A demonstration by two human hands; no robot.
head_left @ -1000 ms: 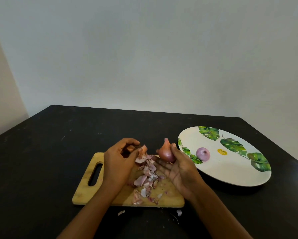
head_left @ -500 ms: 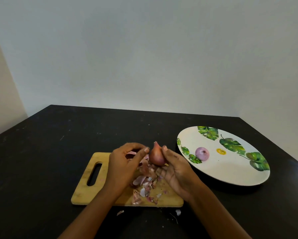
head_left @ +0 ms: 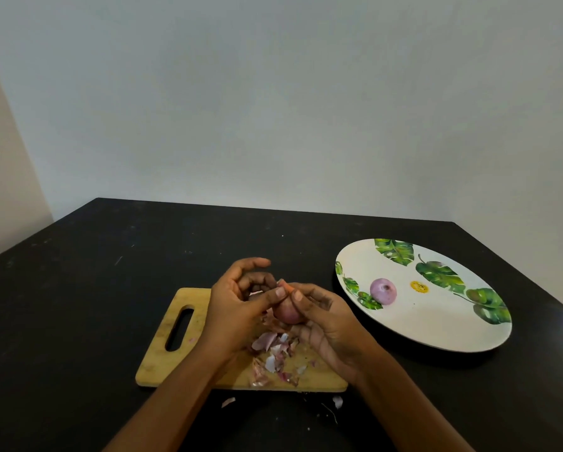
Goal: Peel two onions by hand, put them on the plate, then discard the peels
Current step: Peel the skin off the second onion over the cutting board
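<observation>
Both hands meet on a small red onion [head_left: 286, 314] held above the board. The right hand [head_left: 334, 331] cups it from below and from the right, fingers curled round it and thumb laid on its pointed top. The left hand [head_left: 236, 309] closes in from the other side, its thumb pressed against the orange skin at that same tip and its fingers curled behind; whether those fingers touch the onion cannot be told.

Directly beneath the grip lies a heap of onion peels [head_left: 272, 352] on a wooden cutting board [head_left: 162, 363], whose handle slot is to the left of the hands. Nearer the person, two stray peel scraps [head_left: 228, 401] lie on the black table [head_left: 78, 288]. To the right of the grip, well apart, stands a leaf-patterned plate [head_left: 420, 324] bearing one peeled onion [head_left: 383, 291].
</observation>
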